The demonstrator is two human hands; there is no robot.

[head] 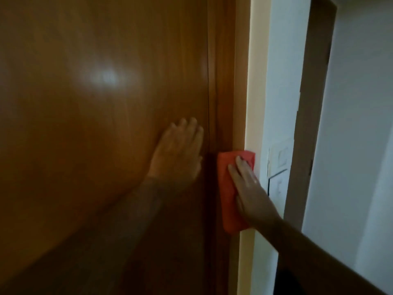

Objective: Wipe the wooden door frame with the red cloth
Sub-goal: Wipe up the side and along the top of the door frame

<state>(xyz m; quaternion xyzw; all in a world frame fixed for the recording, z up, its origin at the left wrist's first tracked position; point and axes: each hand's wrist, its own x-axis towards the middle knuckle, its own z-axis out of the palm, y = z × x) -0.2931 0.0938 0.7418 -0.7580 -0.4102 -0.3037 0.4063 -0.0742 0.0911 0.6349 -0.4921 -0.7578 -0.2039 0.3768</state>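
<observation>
The left hand [180, 150] lies flat and open on the wooden door [95, 124], holding nothing. The right hand [248, 188], fingers extended, presses the red cloth [228, 188] against the wooden door frame [225, 92]. The folded cloth runs lengthwise up the frame, plain orange-red, reaching the frame's outer edge.

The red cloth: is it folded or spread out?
Folded: the red cloth forms a narrow thick pad under the right hand on the wooden door frame.
</observation>
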